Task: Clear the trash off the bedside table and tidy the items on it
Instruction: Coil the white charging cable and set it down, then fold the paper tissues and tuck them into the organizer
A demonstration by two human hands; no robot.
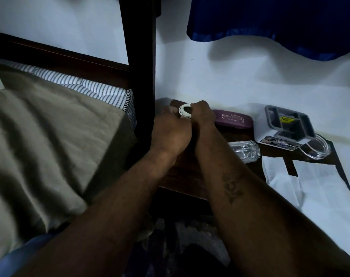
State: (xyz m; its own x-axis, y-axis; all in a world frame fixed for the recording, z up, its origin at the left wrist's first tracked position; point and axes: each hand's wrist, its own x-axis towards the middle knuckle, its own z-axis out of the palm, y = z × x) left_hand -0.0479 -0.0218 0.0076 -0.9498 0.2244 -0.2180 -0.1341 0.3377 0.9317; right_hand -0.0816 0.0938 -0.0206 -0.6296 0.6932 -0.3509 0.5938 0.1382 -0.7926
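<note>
Both hands are at the far left corner of the dark wooden bedside table (190, 172). My right hand (203, 114) is closed on the rim of a small white round container (185, 110). My left hand (170, 132) is curled beside it, touching its left side; what it grips is hidden. A purple glasses case (234, 119) lies just right of my right hand. Crumpled clear plastic (245, 150) lies near the table's middle. White paper sheets (317, 180) cover the right front of the table.
A white and grey box-shaped device (282, 124) stands at the back right, with a clear glass dish (315, 148) beside it. A dark bed post (142, 56) and bed with olive blanket (40, 146) border the left. A blue cloth (270, 19) hangs on the wall above.
</note>
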